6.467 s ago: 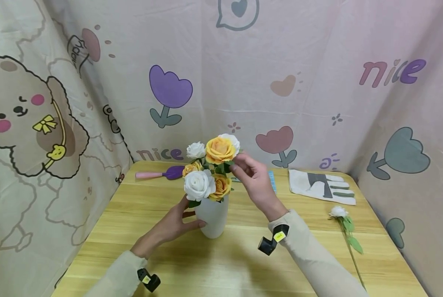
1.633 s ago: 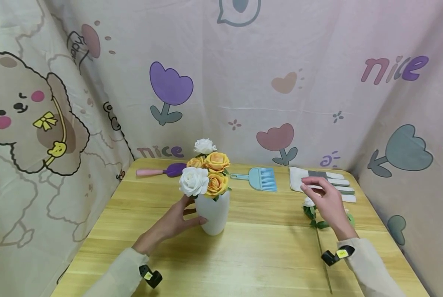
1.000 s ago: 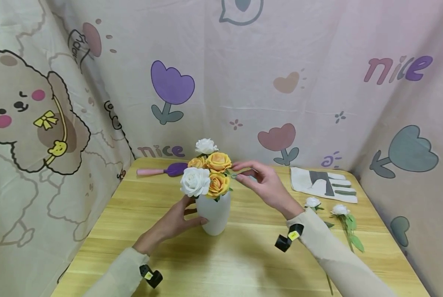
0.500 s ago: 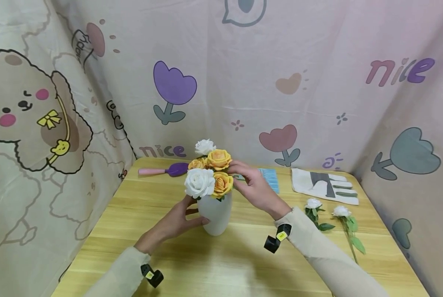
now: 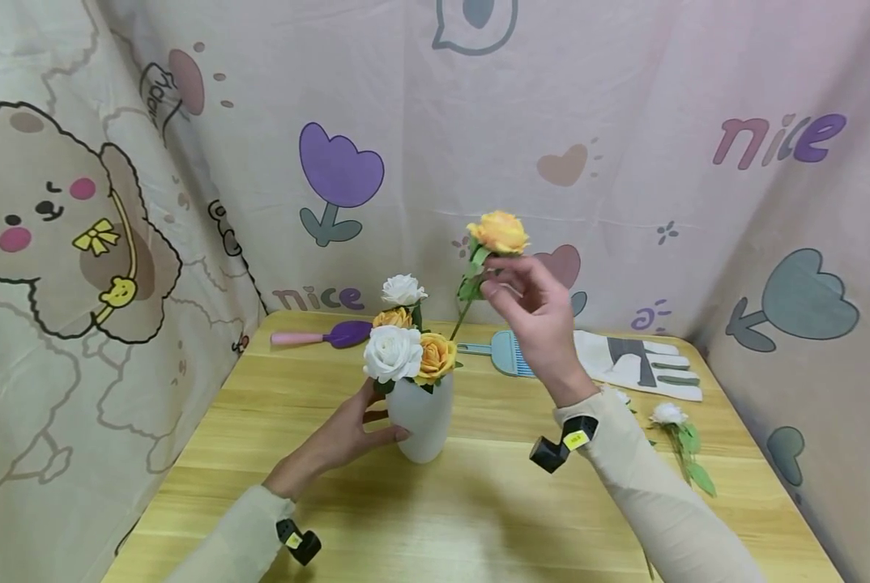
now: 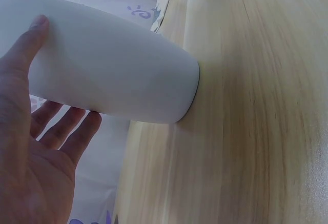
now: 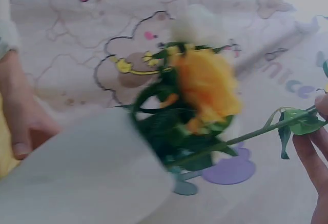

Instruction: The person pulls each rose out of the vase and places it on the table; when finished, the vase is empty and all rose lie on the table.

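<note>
A white vase (image 5: 422,421) stands upright on the table, holding white roses (image 5: 393,353) and yellow roses (image 5: 437,356). My left hand (image 5: 343,433) grips its left side, thumb in front and fingers behind, as the left wrist view also shows. Above and right of the bouquet, my right hand (image 5: 537,312) pinches the stem of a yellow rose (image 5: 501,232) just below its bloom. In the right wrist view the green stem (image 7: 251,133) slants down to the vase mouth; its lower end is hidden there.
A purple trowel (image 5: 349,334) with a pink handle lies behind the vase. Further right are a blue brush (image 5: 504,354) and a white-and-grey glove (image 5: 628,360). One white rose (image 5: 670,414) lies at the right; another (image 5: 622,397) is partly behind my right sleeve.
My right hand has come from the white rose at the right to the bouquet, then raised a yellow rose up and rightward. My left hand has stayed on the vase.
</note>
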The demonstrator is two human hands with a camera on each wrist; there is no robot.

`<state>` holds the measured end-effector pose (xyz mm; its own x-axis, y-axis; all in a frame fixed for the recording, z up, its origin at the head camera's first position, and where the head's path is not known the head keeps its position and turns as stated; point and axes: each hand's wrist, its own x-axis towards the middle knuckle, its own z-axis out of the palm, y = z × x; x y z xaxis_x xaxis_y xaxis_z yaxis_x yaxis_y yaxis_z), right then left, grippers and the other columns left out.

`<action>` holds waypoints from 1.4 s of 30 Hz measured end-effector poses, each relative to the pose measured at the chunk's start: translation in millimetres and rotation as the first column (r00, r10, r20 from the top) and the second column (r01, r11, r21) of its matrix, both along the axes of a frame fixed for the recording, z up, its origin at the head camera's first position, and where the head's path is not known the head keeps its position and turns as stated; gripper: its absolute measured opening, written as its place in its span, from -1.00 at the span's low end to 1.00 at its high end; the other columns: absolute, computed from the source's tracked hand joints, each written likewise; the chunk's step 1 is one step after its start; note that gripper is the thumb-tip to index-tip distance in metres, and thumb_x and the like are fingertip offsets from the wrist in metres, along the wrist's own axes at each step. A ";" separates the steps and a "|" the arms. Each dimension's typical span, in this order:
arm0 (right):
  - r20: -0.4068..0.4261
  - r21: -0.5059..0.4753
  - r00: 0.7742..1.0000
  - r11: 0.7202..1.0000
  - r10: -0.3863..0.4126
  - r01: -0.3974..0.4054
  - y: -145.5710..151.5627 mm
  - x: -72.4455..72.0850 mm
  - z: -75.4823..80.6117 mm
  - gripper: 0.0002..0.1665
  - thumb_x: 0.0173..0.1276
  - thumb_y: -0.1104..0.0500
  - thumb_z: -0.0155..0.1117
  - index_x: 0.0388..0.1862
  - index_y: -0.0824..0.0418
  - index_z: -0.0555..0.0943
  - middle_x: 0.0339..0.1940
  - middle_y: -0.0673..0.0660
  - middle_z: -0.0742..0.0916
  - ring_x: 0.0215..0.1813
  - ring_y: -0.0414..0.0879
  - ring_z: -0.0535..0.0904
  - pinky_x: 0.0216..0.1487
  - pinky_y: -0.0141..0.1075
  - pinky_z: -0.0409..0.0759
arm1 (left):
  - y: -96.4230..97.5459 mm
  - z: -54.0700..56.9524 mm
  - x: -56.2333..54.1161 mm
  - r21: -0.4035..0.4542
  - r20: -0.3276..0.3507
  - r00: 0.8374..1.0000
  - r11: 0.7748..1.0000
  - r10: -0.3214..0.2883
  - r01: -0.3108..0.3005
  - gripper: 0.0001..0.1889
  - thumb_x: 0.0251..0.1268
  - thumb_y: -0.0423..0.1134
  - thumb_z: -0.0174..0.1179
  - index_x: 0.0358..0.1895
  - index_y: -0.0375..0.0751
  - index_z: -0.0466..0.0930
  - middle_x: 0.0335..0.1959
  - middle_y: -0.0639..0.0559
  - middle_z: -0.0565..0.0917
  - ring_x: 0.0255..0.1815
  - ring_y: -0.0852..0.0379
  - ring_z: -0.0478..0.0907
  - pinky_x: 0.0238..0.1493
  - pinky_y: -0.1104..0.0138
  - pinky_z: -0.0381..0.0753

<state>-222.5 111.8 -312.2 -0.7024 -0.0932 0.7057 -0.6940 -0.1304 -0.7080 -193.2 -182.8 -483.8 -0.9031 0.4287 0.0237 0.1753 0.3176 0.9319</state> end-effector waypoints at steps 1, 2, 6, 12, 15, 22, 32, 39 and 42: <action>-0.002 -0.029 1.000 1.000 -0.010 0.010 2.6 -0.5 3.1 -0.66 0.47 0.56 0.27 0.15 0.35 0.69 0.08 -0.08 0.78 0.06 -0.24 0.77 0.12 -0.42 0.80 | 0.0 0.1 0.1 -0.002 -0.003 1.000 1.000 0.002 -0.002 0.10 0.39 0.03 0.54 0.79 0.14 -0.07 0.77 -0.14 0.19 0.66 -0.37 0.34 0.58 -0.24 0.53; -0.001 -0.066 1.000 0.998 -0.010 0.010 5.3 -1.1 6.2 -0.62 0.47 0.57 0.27 0.13 0.26 0.71 0.07 -0.06 0.78 0.05 -0.23 0.77 0.12 -0.41 0.81 | -0.1 0.1 0.2 -0.003 -0.005 1.000 1.000 0.004 -0.004 0.10 0.39 0.02 0.54 0.79 0.14 -0.06 0.76 -0.13 0.20 0.66 -0.37 0.34 0.58 -0.24 0.53; -0.002 -0.223 1.000 0.975 -0.017 0.016 17.1 -2.9 17.4 -0.52 0.46 0.56 0.30 0.09 0.04 0.74 0.06 -0.01 0.78 0.01 -0.21 0.76 0.10 -0.42 0.81 | 0.0 0.9 0.8 -0.007 -0.002 1.000 1.000 0.010 -0.010 0.09 0.38 0.02 0.54 0.78 0.15 -0.05 0.76 -0.12 0.21 0.66 -0.36 0.35 0.58 -0.23 0.53; -0.032 -0.478 0.999 0.878 0.013 -0.027 40.1 -5.4 34.5 -0.65 0.42 0.60 0.33 0.08 0.32 0.71 0.12 0.21 0.73 -0.05 -0.11 0.74 0.11 -0.36 0.81 | 0.9 1.0 0.9 -0.008 0.006 1.000 1.000 0.010 -0.010 0.10 0.38 0.04 0.54 0.79 0.16 -0.06 0.77 -0.12 0.19 0.66 -0.36 0.35 0.58 -0.24 0.53; -0.039 -0.530 0.999 0.848 0.006 -0.025 54.3 -6.8 38.0 -0.66 0.42 0.59 0.35 0.12 0.40 0.67 0.15 0.29 0.70 -0.10 -0.04 0.74 0.05 -0.29 0.84 | 1.0 0.4 0.8 -0.009 0.008 1.000 1.000 0.012 -0.012 0.10 0.38 0.04 0.54 0.79 0.16 -0.07 0.77 -0.12 0.18 0.66 -0.36 0.34 0.58 -0.25 0.53; 0.038 -0.406 0.998 0.912 -0.042 0.054 87.0 -7.6 13.6 -0.65 0.47 0.61 0.27 0.17 0.44 0.67 0.14 0.27 0.70 -0.15 -0.05 0.76 -0.01 -0.30 0.87 | 0.5 0.2 0.7 -0.018 0.011 1.000 1.000 0.018 -0.018 0.10 0.38 0.05 0.54 0.79 0.16 -0.07 0.77 -0.12 0.19 0.66 -0.36 0.34 0.58 -0.23 0.53; 0.376 0.099 0.904 0.979 -0.203 0.179 129.2 10.6 -54.8 -0.56 0.62 0.31 0.34 0.42 0.26 0.60 0.33 -0.09 0.67 0.08 -0.30 0.74 0.18 -0.54 0.74 | 0.6 -0.4 0.1 -0.016 0.017 1.000 1.000 0.015 -0.014 0.09 0.38 0.04 0.54 0.78 0.14 -0.05 0.77 -0.12 0.20 0.67 -0.36 0.33 0.60 -0.24 0.51; 0.500 0.314 0.812 0.937 -0.301 0.154 152.8 20.1 -104.1 -0.47 0.66 0.14 0.34 0.51 0.21 0.56 0.38 -0.10 0.63 -0.03 -0.33 0.73 -0.08 -0.41 0.82 | 0.1 -1.1 0.1 -0.011 0.017 1.000 1.000 0.011 -0.011 0.09 0.39 0.04 0.53 0.78 0.14 -0.06 0.77 -0.12 0.19 0.67 -0.36 0.33 0.60 -0.23 0.50; 0.528 0.379 0.783 0.916 -0.330 0.130 161.4 23.6 -125.6 -0.45 0.69 0.11 0.31 0.54 0.26 0.52 0.38 -0.05 0.63 -0.02 -0.37 0.73 -0.10 -0.34 0.84 | -0.5 -0.5 1.0 -0.011 0.023 1.000 1.000 0.012 -0.012 0.09 0.40 0.03 0.53 0.79 0.14 -0.07 0.77 -0.13 0.17 0.67 -0.37 0.32 0.61 -0.23 0.50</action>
<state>-198.8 273.2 -437.8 -0.9913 -0.0150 0.1304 -0.1296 0.2708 -0.9539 -192.2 -183.3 -484.2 -0.9084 0.4182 -0.0023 0.1495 0.3299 0.9321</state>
